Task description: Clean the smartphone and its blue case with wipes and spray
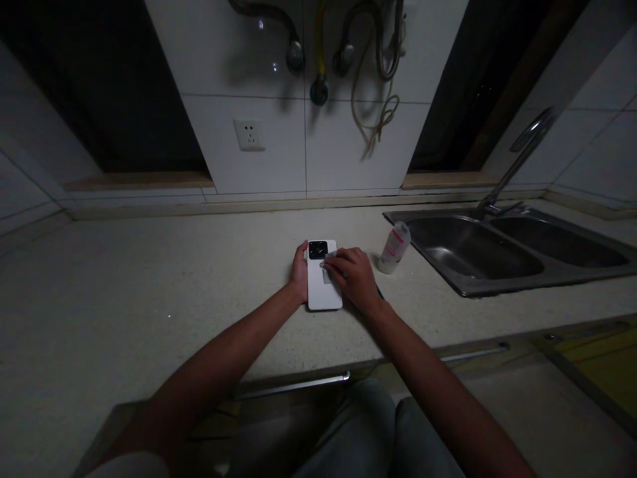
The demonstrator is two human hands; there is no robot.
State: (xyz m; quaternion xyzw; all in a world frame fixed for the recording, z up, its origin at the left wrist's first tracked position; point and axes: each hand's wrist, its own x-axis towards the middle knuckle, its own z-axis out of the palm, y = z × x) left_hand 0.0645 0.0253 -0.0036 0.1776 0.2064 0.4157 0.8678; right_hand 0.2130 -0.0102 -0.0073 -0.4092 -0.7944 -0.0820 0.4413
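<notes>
A white smartphone [324, 299] is back side up over the counter, its black camera block toward the wall. Fingers of my left hand [299, 271] are wrapped round its left edge, with the thumb near the top corner. My right hand [357, 273] is over the phone's right side. Its fingers are pinched on a small greyish piece [327, 271], perhaps a thin cloth, against the phone's back below the camera block. The piece is partly hidden by the fingers. Just right of this hand stands a clear plastic bottle [395, 248] with a pink and white label.
A steel double sink [472, 285] with a curved faucet [517, 159] is set into the pale counter [149, 279] at the right. A wall socket [249, 135], pipes and a hanging cord [371, 126] are on the tiled wall. The counter's front edge has metal handles [298, 385] below it.
</notes>
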